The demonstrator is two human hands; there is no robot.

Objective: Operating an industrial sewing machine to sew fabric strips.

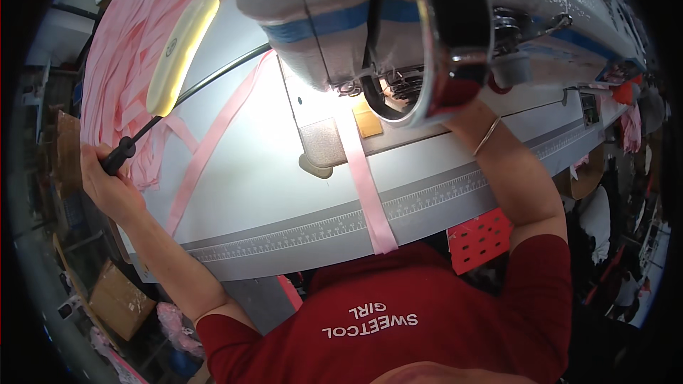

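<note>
My left hand [110, 181] is closed round the black handle [119, 155] of a long thin rod that looks like a screwdriver. Its shaft [224, 70] slants up to the white sewing machine [306, 0], and its far end is out of sight. My right hand [469, 115] reaches in behind the dark front part of the machine head, which hides its fingers. A pink fabric strip [364, 188] runs from under the machine head across the table and over its near edge. Beside it on the bed sits a small yellow-orange block [368, 121].
A heap of pink strips [135, 43] covers the table's far left, with one loose strip [210, 146] trailing forward. A pale yellow, handle-shaped object [183, 57] hangs above it. A ruler scale [320, 224] lines the near edge. Below stands a red perforated panel [480, 240].
</note>
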